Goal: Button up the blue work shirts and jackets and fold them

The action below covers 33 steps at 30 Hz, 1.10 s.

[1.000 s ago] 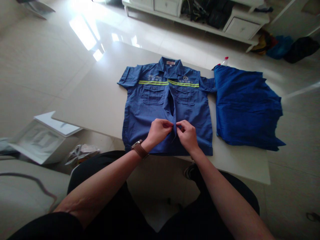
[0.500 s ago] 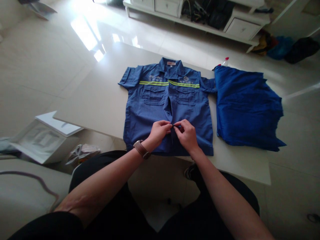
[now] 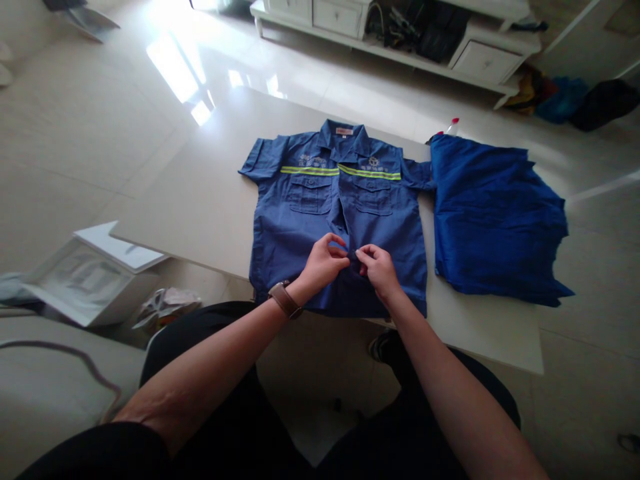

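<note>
A dark blue short-sleeved work shirt [image 3: 300, 233] lies front side up, its collar away from me. It has yellow-green stripes across the chest and two flap pockets. At the lower part of its front opening, my right hand [image 3: 379, 268] pinches the fabric edge between thumb and forefinger. Just left of that spot, my left hand [image 3: 324, 261] rests with curved fingers, the forefinger lifted apart from the thumb. Its fingertips are at the front edge, with no grip visible. Any button there is too small to make out. A brown-strapped watch [image 3: 285, 299] is on my left wrist.
The shirt lies on a pale table [image 3: 200, 200]. To its right is a bright blue folded cloth [image 3: 495, 220], with a red-capped bottle [image 3: 453, 127] behind it. A white open box [image 3: 90, 273] stands at the left. Across the floor is a white cabinet [image 3: 340, 20].
My hands have moved slightly apart at the front opening. The left fingers have loosened from their pinch and the forefinger has lifted. The right hand still pinches the fabric.
</note>
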### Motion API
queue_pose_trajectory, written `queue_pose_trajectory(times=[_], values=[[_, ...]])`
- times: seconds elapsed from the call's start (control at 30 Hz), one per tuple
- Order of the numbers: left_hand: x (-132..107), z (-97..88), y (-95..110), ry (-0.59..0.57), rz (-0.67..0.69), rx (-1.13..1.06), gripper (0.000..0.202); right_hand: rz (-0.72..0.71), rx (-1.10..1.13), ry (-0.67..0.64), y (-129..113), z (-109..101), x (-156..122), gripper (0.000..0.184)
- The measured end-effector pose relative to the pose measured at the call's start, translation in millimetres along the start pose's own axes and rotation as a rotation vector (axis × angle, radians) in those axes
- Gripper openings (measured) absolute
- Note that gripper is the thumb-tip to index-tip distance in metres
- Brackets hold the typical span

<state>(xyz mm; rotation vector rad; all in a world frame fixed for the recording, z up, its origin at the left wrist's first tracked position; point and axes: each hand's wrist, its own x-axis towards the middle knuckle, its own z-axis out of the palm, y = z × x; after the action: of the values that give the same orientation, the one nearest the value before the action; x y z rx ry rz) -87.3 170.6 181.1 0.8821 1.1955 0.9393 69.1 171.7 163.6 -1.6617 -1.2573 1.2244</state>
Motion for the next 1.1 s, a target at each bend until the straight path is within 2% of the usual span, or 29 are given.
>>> queue_pose_trajectory(times=[0.17, 0.23, 0.3, 0.33, 0.43, 0.53, 0.67, 0.8, 0.97, 1.1], values=[[-1, -6.1, -14, -0.236, -0.061, 0.202, 0.035, -0.133, -0.180, 0.109, 2, -2, 1, 0.040], [-5, -7.4, -14, -0.357, -0.113, 0.339, 0.029, -0.164, -0.243, 0.091, 3, 1, -1, 0.042], [-8, -8.6, -11, -0.405, -0.123, 0.554, 0.019, -0.170, -0.311, 0.064, 6, 3, -3, 0.037], [-9, -9.4, -9, -0.379, -0.092, 0.679, 0.013, -0.167, -0.341, 0.048, 7, 4, -3, 0.033], [-7, -12.3, -4, -0.186, 0.109, 0.966, 0.004, -0.173, -0.413, 0.010, 12, 4, -3, 0.024], [-1, -15.3, -7, -0.057, 0.237, 1.092, 0.018, -0.232, -0.514, -0.038, 16, 3, -3, 0.017], [9, -16.7, -22, -0.098, 0.206, 1.147, 0.029, -0.244, -0.656, -0.111, 21, 5, -5, 0.017], [17, -15.7, -35, -0.072, 0.183, 1.126, 0.026, -0.240, -0.729, -0.164, 24, 9, -8, 0.027], [24, -13.3, -40, -0.037, 0.124, 1.132, 0.019, -0.215, -0.821, -0.179, 20, 12, -13, 0.045], [27, -7.8, -42, -0.023, 0.086, 1.180, 0.017, -0.208, -0.863, -0.173, 20, 17, -14, 0.039]])
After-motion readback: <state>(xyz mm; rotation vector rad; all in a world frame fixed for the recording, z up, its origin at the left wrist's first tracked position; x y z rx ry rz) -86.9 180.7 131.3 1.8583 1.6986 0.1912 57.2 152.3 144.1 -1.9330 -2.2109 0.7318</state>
